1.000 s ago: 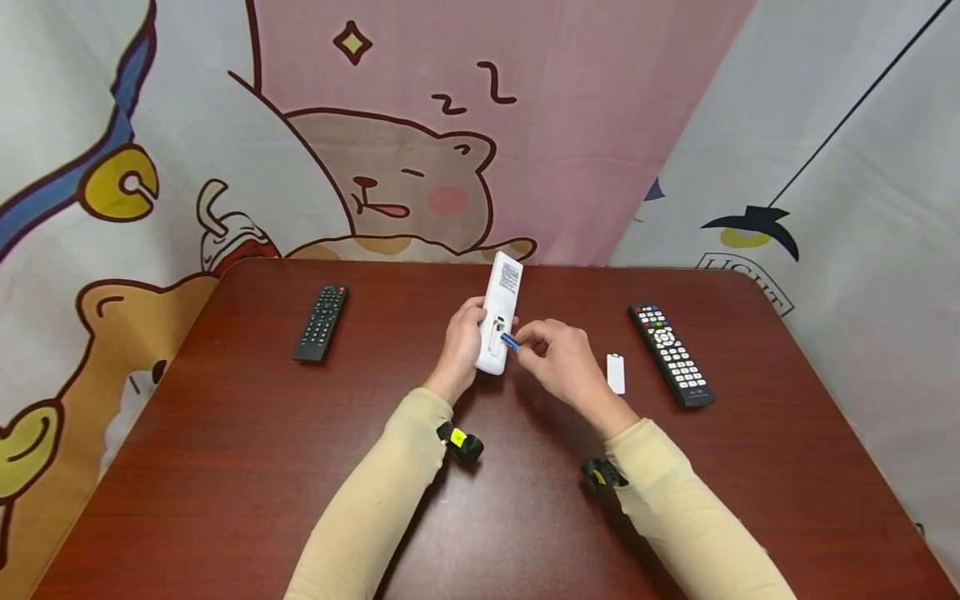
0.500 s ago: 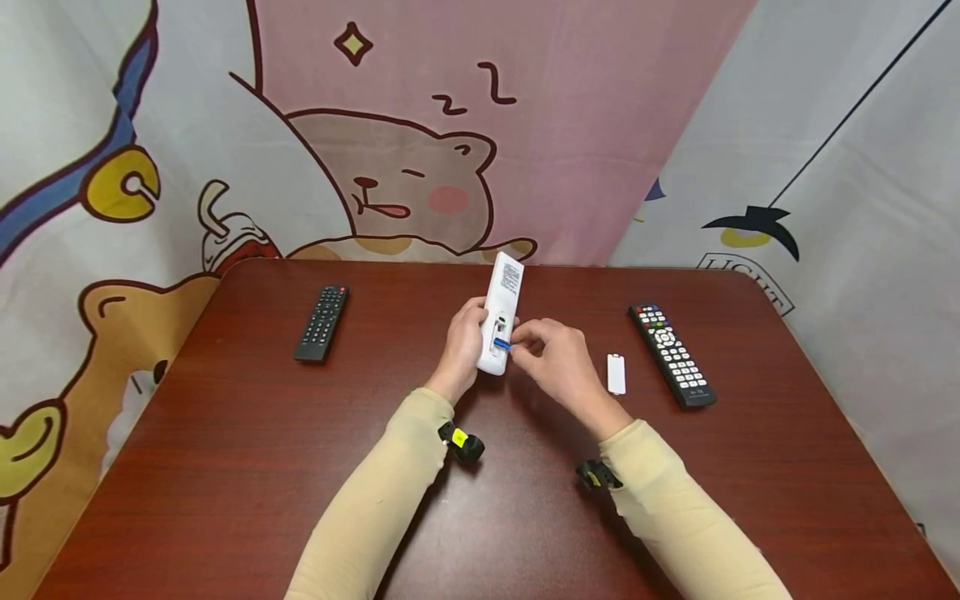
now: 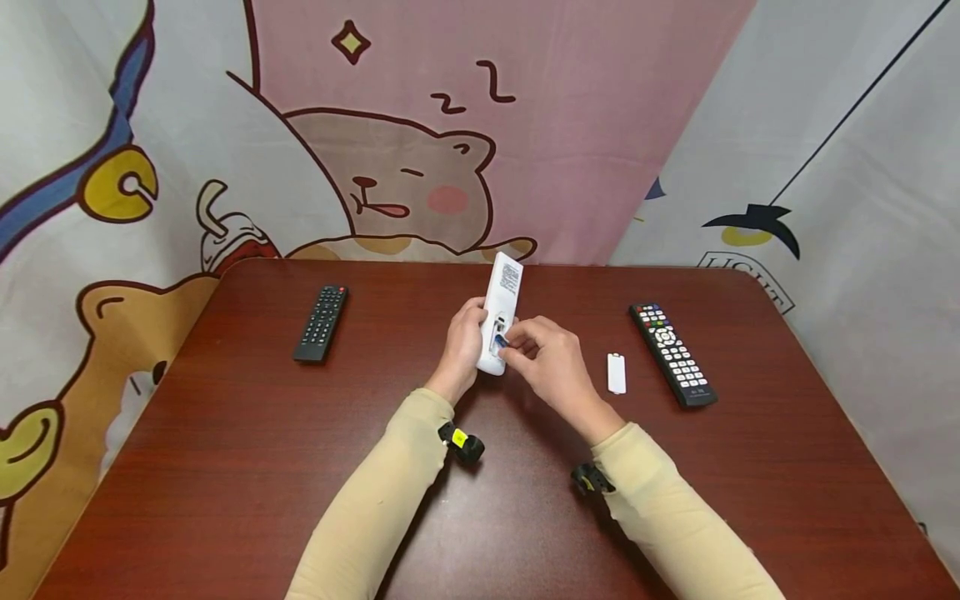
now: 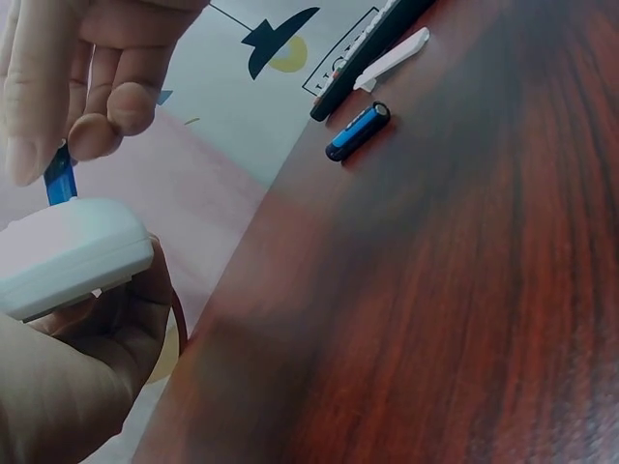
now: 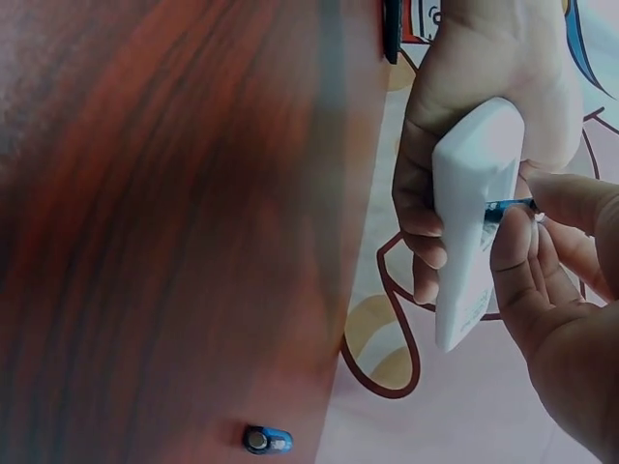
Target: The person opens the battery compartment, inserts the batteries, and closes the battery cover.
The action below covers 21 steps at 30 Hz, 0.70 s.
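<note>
My left hand (image 3: 459, 346) grips a white remote control (image 3: 502, 287), its back turned up and its battery compartment uncovered. Between the thumb and fingers of my right hand (image 3: 551, 362) is a blue battery (image 5: 505, 209), tilted, one end at the compartment. The left wrist view shows that battery (image 4: 60, 179) standing up out of the remote's white body (image 4: 77, 251). A second blue and black battery (image 4: 358, 131) lies on the table; my right hand hides it in the head view. Right of that hand lies the white battery cover (image 3: 616, 373).
A black remote (image 3: 322, 323) lies at the left of the brown table (image 3: 510, 517). Another black remote with white buttons (image 3: 672, 356) lies at the right, beyond the cover. A printed curtain (image 3: 570, 125) hangs behind the table's far edge.
My right hand has moved slightly left, bringing the battery from beside the remote to its compartment and turning it as it went. The left hand and the remote have stayed almost still.
</note>
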Motion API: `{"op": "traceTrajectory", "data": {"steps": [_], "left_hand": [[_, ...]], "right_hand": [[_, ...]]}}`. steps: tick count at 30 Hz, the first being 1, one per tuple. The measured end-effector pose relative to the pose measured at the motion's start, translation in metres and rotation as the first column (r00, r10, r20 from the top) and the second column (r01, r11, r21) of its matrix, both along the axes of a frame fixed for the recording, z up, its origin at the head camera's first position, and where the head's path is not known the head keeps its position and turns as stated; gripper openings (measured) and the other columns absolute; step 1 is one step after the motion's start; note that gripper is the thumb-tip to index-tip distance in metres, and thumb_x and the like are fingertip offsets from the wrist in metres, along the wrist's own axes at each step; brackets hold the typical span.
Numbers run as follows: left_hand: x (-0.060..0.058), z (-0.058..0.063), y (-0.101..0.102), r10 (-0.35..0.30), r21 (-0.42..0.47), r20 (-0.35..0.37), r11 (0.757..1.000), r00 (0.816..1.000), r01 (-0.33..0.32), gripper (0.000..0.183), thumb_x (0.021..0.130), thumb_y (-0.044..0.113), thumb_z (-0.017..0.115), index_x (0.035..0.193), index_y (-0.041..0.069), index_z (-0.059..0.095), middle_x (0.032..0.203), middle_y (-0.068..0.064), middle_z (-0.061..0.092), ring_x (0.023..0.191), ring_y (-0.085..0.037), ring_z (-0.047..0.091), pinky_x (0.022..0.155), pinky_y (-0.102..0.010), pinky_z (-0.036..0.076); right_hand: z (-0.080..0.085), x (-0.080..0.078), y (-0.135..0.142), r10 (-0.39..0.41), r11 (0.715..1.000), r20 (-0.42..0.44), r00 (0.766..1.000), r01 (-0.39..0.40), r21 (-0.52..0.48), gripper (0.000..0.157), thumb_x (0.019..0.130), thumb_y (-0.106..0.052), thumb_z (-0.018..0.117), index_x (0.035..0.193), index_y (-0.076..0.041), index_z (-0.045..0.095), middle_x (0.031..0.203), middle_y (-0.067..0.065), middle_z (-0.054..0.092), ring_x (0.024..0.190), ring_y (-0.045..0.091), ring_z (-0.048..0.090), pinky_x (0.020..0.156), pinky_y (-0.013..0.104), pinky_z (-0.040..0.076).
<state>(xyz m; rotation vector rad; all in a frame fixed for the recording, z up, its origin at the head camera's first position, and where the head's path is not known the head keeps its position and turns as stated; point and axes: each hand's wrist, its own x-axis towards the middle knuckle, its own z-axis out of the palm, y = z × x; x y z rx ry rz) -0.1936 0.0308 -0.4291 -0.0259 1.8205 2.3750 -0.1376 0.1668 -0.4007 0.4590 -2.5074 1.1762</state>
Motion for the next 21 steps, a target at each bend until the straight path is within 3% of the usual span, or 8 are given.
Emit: {"op": "traceTrajectory", "data": {"steps": [14,21], "left_hand": [[-0.001,-0.0011,0.0035,0.042,-0.066,0.001,0.997,0.999,-0.042,0.041,0.093,0.011,0.041,0.123,-0.004,0.065,0.108,-0.025,0.069,0.082,-0.015,0.061,0.075,-0.025,0.048],[-0.0018,-0.0005,0.0036,0.032,-0.03,0.01,0.999,0.999,-0.032,0.041,0.094,0.009,0.04,0.124,-0.005,0.064,0.106,-0.027,0.07,0.078,-0.015,0.063,0.072,-0.025,0.05]], "right_hand": [[-0.0085,-0.002,-0.003,0.014,1.0,0.026,1.0,-0.014,-0.021,0.022,0.081,-0.001,0.085,0.097,0.001,0.07,0.092,0.012,0.067,0.078,0.023,0.071,0.068,0.034,0.059],[-0.0092,-0.0019,-0.0007,0.034,0.999,0.065,0.997,-0.031,-0.045,0.023,0.082,0.003,0.082,0.101,0.002,0.069,0.093,0.013,0.067,0.081,0.026,0.071,0.069,0.033,0.059]]}}
